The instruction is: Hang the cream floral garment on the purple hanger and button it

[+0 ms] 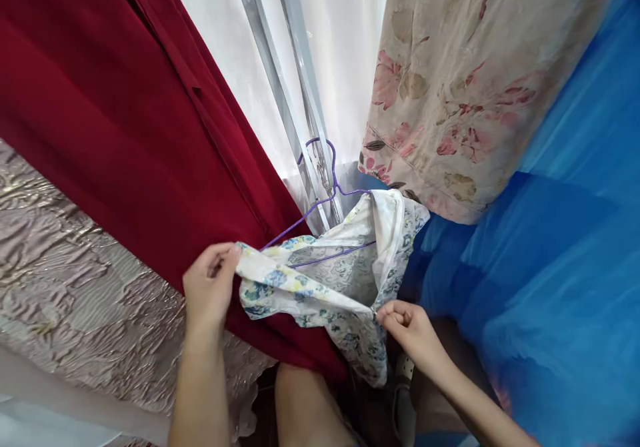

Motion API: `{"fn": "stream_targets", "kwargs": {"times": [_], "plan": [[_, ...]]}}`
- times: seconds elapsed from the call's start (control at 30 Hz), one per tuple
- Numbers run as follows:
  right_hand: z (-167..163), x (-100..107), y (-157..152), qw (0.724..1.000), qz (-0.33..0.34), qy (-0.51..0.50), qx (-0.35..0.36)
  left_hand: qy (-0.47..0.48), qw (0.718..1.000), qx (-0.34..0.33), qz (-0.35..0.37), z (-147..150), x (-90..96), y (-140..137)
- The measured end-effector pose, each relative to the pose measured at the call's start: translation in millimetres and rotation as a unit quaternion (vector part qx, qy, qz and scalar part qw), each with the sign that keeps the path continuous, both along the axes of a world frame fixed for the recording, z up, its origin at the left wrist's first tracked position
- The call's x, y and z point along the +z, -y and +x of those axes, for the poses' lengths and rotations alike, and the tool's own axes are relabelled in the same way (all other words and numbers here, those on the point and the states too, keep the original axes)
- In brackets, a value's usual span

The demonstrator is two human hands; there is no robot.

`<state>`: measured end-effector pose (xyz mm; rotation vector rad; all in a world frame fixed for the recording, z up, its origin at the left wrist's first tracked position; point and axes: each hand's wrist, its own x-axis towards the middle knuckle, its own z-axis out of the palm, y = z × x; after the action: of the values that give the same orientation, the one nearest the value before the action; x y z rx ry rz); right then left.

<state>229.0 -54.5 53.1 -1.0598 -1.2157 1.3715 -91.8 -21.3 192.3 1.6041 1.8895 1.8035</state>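
Observation:
A white garment with a blue and yellow floral print hangs partly over a purple wire hanger. My left hand pinches the garment at its left corner, near the hanger's left end. Lower down on the right, my right hand pinches the garment's edge at the front of its opening, where a small shiny bit shows at the fingertips. The right side of the garment drapes over the hanger's right arm, hiding its end. Through the opening the hanger's lower bar is visible. The hanger's hook is beside the pale metal poles.
Two pale metal poles slant down behind the hanger. Dark red cloth hangs on the left, over textured pinkish fabric. Beige floral fabric and blue sheer fabric hang on the right. My bare leg is below.

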Motion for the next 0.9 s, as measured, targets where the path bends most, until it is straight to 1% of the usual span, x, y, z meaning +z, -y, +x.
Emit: {"fn": "stream_targets", "kwargs": {"times": [0.07,0.13,0.17,0.2,0.27,0.33,0.4,0.47,0.57,0.63,0.67,0.73,0.8,0.87,0.9], "plan": [[5.4,-12.5,6.4,1.000,-0.020,-0.003,0.003,0.027,1.000,0.008,-0.001,-0.1,-36.8,3.8],[12.1,-21.7,8.3,0.999,-0.034,-0.004,-0.008,0.053,0.998,0.023,-0.001,10.5,-73.4,5.5],[16.3,-25.5,8.1,0.999,-0.039,-0.003,-0.020,0.063,0.998,0.014,-0.011,19.2,-90.0,5.4],[21.0,-29.1,7.3,0.999,-0.040,0.000,-0.032,0.070,0.997,-0.007,-0.023,30.0,-105.0,4.8],[30.9,-36.4,5.6,0.998,-0.035,0.011,-0.052,0.077,0.992,-0.079,-0.052,56.5,-129.1,2.8],[39.1,-44.8,5.7,0.998,-0.036,0.026,-0.051,0.075,0.981,-0.163,-0.076,86.8,-144.0,1.0],[43.6,-53.0,9.0,0.998,-0.039,0.041,-0.039,0.068,0.967,-0.229,-0.091,117.4,-149.0,0.3],[44.5,-58.0,15.7,0.997,-0.022,0.059,-0.052,0.056,0.953,-0.280,-0.100,145.7,-144.5,0.2],[42.0,-54.3,27.7,0.990,0.056,0.108,-0.078,0.031,0.926,-0.360,-0.111,182.8,-126.5,-2.1],[39.9,-45.9,32.6,0.982,0.107,0.140,-0.065,0.018,0.907,-0.405,-0.119,204.2,-114.6,-6.8],[39.0,-41.3,33.3,0.981,0.120,0.147,-0.050,0.020,0.900,-0.418,-0.124,213.8,-110.5,-9.9],[37.7,-34.0,31.8,0.984,0.108,0.144,-0.016,0.035,0.888,-0.437,-0.141,229.8,-107.9,-16.2],[37.5,-31.4,28.2,0.991,0.058,0.121,0.005,0.045,0.873,-0.456,-0.165,240.0,-112.5,-20.3],[39.8,-33.0,25.2,0.995,0.011,0.098,-0.001,0.030,0.862,-0.470,-0.185,242.9,-122.4,-20.5],[42.2,-34.5,24.3,0.996,-0.004,0.091,-0.014,0.015,0.862,-0.470,-0.191,241.5,-128.6,-18.9]]}}
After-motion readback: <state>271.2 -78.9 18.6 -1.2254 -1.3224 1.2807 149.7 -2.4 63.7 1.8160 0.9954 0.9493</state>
